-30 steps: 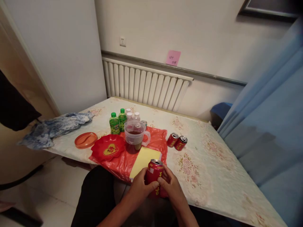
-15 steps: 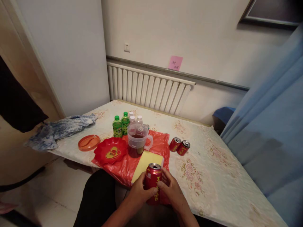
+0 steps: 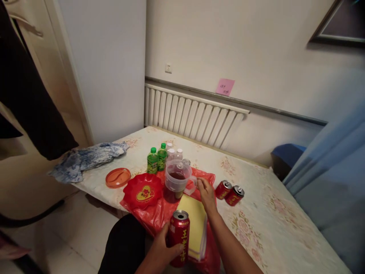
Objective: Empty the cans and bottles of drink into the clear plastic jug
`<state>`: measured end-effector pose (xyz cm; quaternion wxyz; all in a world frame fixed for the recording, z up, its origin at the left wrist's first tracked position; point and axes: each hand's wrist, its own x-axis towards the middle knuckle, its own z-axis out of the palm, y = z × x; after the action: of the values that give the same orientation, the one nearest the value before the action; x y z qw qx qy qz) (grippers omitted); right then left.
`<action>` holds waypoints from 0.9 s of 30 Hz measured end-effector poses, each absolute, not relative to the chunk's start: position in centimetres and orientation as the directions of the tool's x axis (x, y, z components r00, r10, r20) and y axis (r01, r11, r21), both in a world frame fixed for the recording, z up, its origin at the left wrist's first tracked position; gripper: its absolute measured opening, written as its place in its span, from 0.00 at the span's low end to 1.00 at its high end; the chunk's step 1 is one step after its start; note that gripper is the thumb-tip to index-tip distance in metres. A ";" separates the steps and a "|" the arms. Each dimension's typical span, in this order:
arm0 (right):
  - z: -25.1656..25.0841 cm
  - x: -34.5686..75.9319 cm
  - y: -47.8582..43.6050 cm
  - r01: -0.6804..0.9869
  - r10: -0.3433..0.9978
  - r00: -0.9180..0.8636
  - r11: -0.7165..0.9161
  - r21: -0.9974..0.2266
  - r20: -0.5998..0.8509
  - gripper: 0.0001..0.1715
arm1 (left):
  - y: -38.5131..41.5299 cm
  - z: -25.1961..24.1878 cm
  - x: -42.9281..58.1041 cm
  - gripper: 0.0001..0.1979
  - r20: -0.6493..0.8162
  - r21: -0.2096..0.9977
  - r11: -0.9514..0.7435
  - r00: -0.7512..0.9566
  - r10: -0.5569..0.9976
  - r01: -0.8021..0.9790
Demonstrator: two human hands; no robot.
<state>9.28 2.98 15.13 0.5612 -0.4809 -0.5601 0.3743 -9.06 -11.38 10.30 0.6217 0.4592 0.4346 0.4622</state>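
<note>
My left hand (image 3: pixel 165 247) is wrapped round an opened red drink can (image 3: pixel 179 238), which it keeps upright close to my lap. Farther forward, my right hand (image 3: pixel 205 192) has its fingers closed at the handle of a clear plastic jug (image 3: pixel 174 180). Dark reddish liquid fills part of the jug, which stands on a red plastic bag (image 3: pixel 159 217). Below the right hand lies a yellow notebook (image 3: pixel 190 224), partly behind the can. Two more red cans, one nearer (image 3: pixel 235 196) and one beside it (image 3: pixel 223 189), stand to the right.
Left of the jug are a scalloped red plate (image 3: pixel 155 186) and an orange lid (image 3: pixel 118 178). Green-capped bottles (image 3: pixel 152 161) and white-capped bottles (image 3: pixel 179 154) stand behind. A blue patterned cloth (image 3: pixel 94 160) drapes over the left edge of the floral tablecloth (image 3: pixel 265 228).
My right hand has let go of the can and moved forward to the jug's handle. The can stays in my left hand. The view has shifted left and up.
</note>
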 end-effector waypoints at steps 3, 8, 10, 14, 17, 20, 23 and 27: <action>15.4 7.6 4.3 0.123 0.969 0.023 0.241 -0.963 0.246 0.24 | -11.1 9.7 -9.9 0.40 -0.130 0.972 0.162 0.182 0.975 -0.173; 15.3 5.5 5.1 0.103 0.974 0.086 0.201 -0.974 0.210 0.26 | -10.8 9.0 -11.3 0.41 -0.148 0.965 0.181 0.174 0.974 -0.192; 15.3 4.7 5.3 0.103 0.966 0.146 0.199 -0.974 0.213 0.25 | -10.9 8.9 -11.9 0.41 -0.177 0.965 0.199 0.141 0.974 -0.168; 16.0 3.9 5.4 0.126 0.947 0.215 0.215 -0.969 0.238 0.23 | -11.3 8.6 -13.0 0.44 -0.189 0.972 0.193 0.048 0.981 -0.131; 17.3 4.2 5.2 0.134 0.935 0.237 0.236 -0.962 0.262 0.23 | -11.4 8.1 -13.5 0.44 -0.170 0.971 0.176 0.049 0.984 -0.162; 19.2 5.3 4.5 0.139 0.923 0.251 0.265 -0.954 0.293 0.23 | -11.2 7.5 -13.6 0.44 -0.149 0.971 0.156 0.055 0.987 -0.183; 21.6 6.8 3.2 0.139 0.913 0.251 0.296 -0.945 0.323 0.24 | -11.2 7.4 -13.3 0.45 -0.121 0.974 0.127 0.042 0.992 -0.186; 24.6 9.1 0.3 0.155 0.925 0.251 0.254 -0.955 0.287 0.24 | -11.4 8.2 -12.6 0.44 -0.081 0.977 0.087 0.038 0.996 -0.193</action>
<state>9.10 0.34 24.65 0.5969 -0.5189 -0.5202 0.3222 -12.58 -11.41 8.16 0.5747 0.4347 0.4619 0.5171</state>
